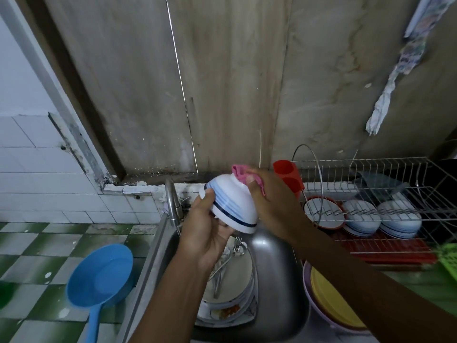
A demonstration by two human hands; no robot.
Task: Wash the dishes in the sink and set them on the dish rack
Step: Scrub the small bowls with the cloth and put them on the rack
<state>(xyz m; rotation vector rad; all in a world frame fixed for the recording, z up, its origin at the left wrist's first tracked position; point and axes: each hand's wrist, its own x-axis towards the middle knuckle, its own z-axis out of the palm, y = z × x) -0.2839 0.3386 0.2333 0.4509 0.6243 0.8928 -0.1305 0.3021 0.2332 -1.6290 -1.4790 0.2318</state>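
The white ceramic bowl with blue bands is held mouth-down and tilted above the stainless steel sink, so its inside is hidden. The left hand grips its rim, thumb outside, the fingers curled under and mostly out of sight. The right hand pinches a pink cloth against the bowl's foot, and covers most of the cloth.

Both forearms block much of the sink, where stacked white plates with food scraps and some metal cutlery lie near the curved steel tap.

On the right, a wire dish rack holds stacked blue-white bowls; its right end is cut off. A red plastic holder at its left end shows partly behind the right hand. Near right, a yellow plate sits in a lilac basin, half hidden by the arm. A blue plastic dipper is left of the sink; what it rests on is unclear.
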